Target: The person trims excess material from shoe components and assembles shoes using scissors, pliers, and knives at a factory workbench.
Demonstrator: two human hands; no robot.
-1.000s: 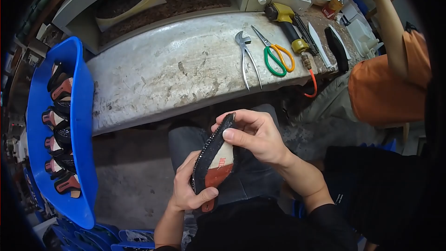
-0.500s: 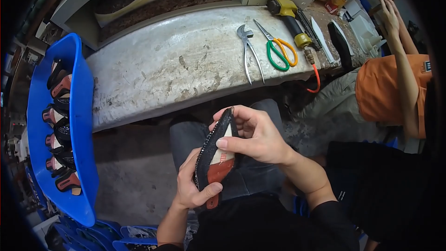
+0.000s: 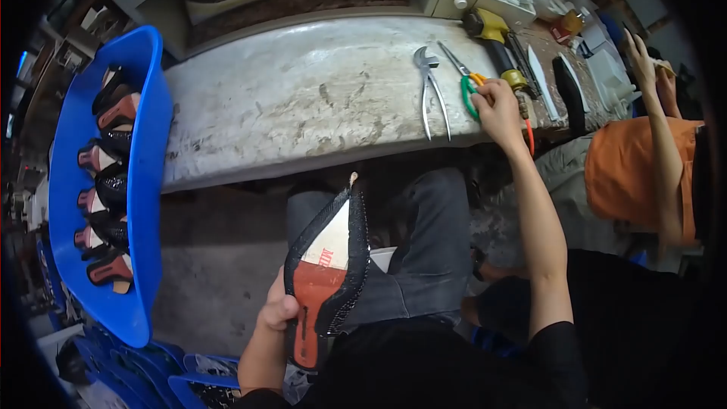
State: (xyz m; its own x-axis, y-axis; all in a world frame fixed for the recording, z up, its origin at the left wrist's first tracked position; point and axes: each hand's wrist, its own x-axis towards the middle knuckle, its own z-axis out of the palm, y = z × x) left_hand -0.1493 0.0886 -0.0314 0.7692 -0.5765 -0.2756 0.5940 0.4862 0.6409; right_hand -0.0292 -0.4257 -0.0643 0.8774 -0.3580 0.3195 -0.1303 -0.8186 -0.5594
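Observation:
My left hand (image 3: 279, 307) is closed around the heel end of a black pointed shoe (image 3: 329, 265), held over my lap with its underside facing up. A cream front section with red print and a reddish-brown rear section show on that underside, and beading runs along one edge. The toe points away from me. On the bench my right hand (image 3: 500, 112) has its fingers curled on the handles of scissors (image 3: 469, 97), one green and one orange, largely covered by the hand. Lasting pincers (image 3: 429, 91) lie just left of them.
A blue bin (image 3: 144, 182) with several similar shoes stands left of the worn bench (image 3: 250, 98). A yellow-and-black air tool (image 3: 492, 34) with an orange hose lies at the right, near white strips. A co-worker in an orange shirt (image 3: 632, 167) is farther right.
My right hand has left the shoe and reached forward and right to the scissors. The shoe, now in my left hand alone, has turned to show more of its underside.

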